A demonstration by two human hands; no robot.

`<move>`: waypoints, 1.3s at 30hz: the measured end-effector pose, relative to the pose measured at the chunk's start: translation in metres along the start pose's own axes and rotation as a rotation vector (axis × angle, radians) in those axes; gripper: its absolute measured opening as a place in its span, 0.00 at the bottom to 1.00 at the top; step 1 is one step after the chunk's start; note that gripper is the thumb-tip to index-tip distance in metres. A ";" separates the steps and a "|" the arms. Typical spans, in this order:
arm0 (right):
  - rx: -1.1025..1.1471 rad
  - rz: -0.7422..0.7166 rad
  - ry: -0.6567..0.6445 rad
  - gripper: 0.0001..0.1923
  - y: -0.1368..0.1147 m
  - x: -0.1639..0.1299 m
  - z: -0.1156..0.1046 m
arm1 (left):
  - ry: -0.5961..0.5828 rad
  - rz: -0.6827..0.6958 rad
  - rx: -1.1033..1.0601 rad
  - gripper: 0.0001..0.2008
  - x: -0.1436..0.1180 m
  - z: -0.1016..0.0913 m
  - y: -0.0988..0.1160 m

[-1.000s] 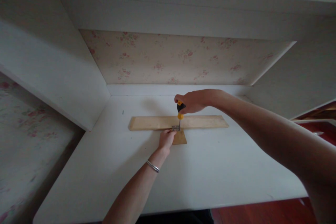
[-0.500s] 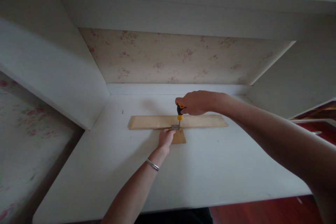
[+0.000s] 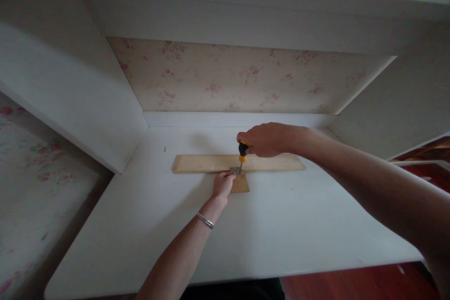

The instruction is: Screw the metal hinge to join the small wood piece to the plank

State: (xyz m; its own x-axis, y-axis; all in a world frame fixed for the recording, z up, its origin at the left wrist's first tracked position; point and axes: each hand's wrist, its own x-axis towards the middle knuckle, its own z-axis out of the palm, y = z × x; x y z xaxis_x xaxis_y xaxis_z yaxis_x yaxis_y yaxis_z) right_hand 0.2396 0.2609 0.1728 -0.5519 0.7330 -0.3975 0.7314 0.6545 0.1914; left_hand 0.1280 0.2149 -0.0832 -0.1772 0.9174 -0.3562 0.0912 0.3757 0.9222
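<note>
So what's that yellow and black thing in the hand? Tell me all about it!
It is a screwdriver. The handle is black with a yellow band at the bottom, plastic or rubber by the look, and a thin metal shaft sticks down from it. It stands nearly upright. The right hand grips the handle from above. Its tip meets a small metal bracket at the plank edge.

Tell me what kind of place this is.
Probably a room at home, at a built-in white desk set in an alcove. Pink floral wallpaper backs it, reddish wooden flooring shows below, and the right hand turns a yellow-and-black screwdriver on a long pale wooden plank.
</note>
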 end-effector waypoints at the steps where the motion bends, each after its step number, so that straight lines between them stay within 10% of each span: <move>1: -0.014 0.020 0.010 0.22 -0.002 0.000 0.001 | -0.004 -0.002 0.003 0.07 0.000 0.000 0.000; 8: -0.040 0.165 0.062 0.36 -0.011 0.005 0.002 | -0.017 -0.013 0.013 0.08 0.002 0.000 0.000; 16: -0.015 0.009 0.051 0.23 -0.001 -0.002 0.004 | -0.004 -0.008 0.017 0.09 0.002 0.000 -0.002; 24: -0.087 0.171 0.118 0.36 -0.013 0.002 0.010 | -0.011 -0.004 0.019 0.08 0.001 -0.001 0.001; 32: -0.012 -0.027 0.091 0.27 -0.001 -0.008 0.019 | -0.050 -0.003 0.042 0.08 -0.002 -0.005 0.002; 39: -0.050 0.173 0.100 0.34 -0.013 -0.005 0.024 | -0.072 0.008 0.065 0.10 -0.004 -0.017 -0.001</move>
State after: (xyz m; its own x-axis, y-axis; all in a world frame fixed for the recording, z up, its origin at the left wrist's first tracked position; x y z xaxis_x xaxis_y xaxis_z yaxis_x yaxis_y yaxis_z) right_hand 0.2424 0.2440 0.1505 -0.4584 0.8485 -0.2645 0.7992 0.5237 0.2950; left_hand 0.1122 0.2088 -0.0799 -0.1052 0.9265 -0.3614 0.1565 0.3743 0.9140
